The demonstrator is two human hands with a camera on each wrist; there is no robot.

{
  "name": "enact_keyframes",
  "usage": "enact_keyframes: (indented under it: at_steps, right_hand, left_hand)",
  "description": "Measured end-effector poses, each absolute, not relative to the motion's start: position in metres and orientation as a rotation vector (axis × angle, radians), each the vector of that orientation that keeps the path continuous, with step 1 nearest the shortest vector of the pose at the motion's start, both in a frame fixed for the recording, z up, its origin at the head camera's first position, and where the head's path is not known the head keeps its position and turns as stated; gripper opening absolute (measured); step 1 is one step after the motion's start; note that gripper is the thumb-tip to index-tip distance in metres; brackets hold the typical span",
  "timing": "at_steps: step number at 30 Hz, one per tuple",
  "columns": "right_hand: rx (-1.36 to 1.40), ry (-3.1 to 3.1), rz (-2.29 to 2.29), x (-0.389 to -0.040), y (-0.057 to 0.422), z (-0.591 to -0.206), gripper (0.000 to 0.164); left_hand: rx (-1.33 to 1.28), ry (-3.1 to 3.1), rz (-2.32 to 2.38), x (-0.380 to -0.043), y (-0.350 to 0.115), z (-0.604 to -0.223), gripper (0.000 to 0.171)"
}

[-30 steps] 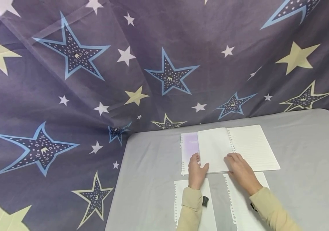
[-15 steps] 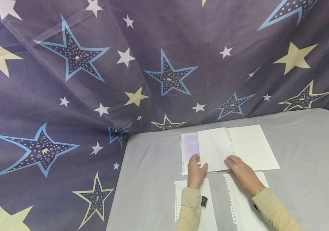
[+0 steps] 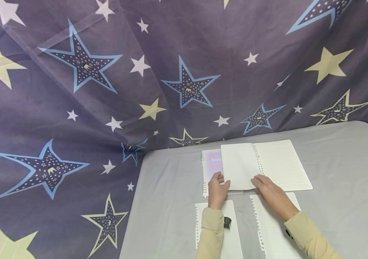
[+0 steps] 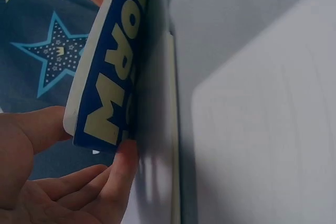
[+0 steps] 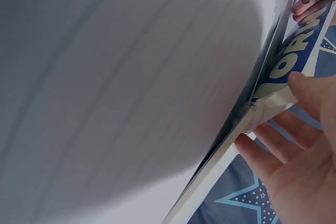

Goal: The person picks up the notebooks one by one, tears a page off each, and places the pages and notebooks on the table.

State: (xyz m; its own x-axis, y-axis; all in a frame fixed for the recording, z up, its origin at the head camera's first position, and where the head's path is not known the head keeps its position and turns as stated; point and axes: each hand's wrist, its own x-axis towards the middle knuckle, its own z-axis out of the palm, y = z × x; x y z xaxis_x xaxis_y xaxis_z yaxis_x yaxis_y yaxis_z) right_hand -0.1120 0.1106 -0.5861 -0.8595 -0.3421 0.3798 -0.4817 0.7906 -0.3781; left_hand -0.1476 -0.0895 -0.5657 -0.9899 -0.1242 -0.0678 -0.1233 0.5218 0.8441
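A ring-bound notebook (image 3: 284,165) lies open at the back of the table, showing lined white pages. My left hand (image 3: 217,190) pinches the lower left corner of its left half, thumb on one face and fingers on the other. That half is raised and tilted, and in the left wrist view its blue cover (image 4: 107,72) with big pale letters faces the table side. My right hand (image 3: 272,196) grips the lower edge near the binding rings; in the right wrist view the thumb and fingers (image 5: 257,150) lie on opposite sides of it. A purple-covered notebook (image 3: 212,163) sits partly hidden underneath.
Two loose sheets with punched edges lie nearer the front: the left sheet (image 3: 232,230) under the left forearm and the right sheet (image 3: 265,223) under the right forearm. A star-patterned curtain (image 3: 138,82) hangs behind and left of the grey table (image 3: 164,180).
The left hand has raised the notebook's left half, so its lower edge now stands higher and more of what lies beneath shows. The right hand has stayed near the rings.
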Motion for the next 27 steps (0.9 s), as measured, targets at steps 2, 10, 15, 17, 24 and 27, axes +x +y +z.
enact_keyframes:
  at_steps: [2,10,15,17,24,27]
  right_hand:
    - [0.644,-2.675,0.671,-0.112,0.111,-0.586,0.035]
    - [0.682,-2.622,0.658,-0.112,0.109,-0.585,0.04]
    - [0.688,-2.624,0.681,-0.115,0.1,-0.583,0.046]
    - [0.682,-2.649,0.697,-0.116,0.095,-0.581,0.047]
    - [0.705,-2.648,0.734,-0.117,0.079,-0.575,0.046]
    - [0.707,-2.657,0.719,-0.117,0.076,-0.575,0.046]
  left_hand:
    - [0.213,-2.739,-1.534,-0.148,-0.09,-0.565,0.049]
    - [0.186,-2.702,-1.596,-0.149,-0.089,-0.562,0.052]
    - [0.17,-2.669,-1.607,-0.15,-0.089,-0.56,0.054]
    - [0.165,-2.656,-1.614,-0.151,-0.089,-0.56,0.054]
    - [0.134,-2.649,-1.608,-0.154,-0.088,-0.562,0.045]
    - [0.12,-2.638,-1.627,-0.154,-0.088,-0.562,0.041]
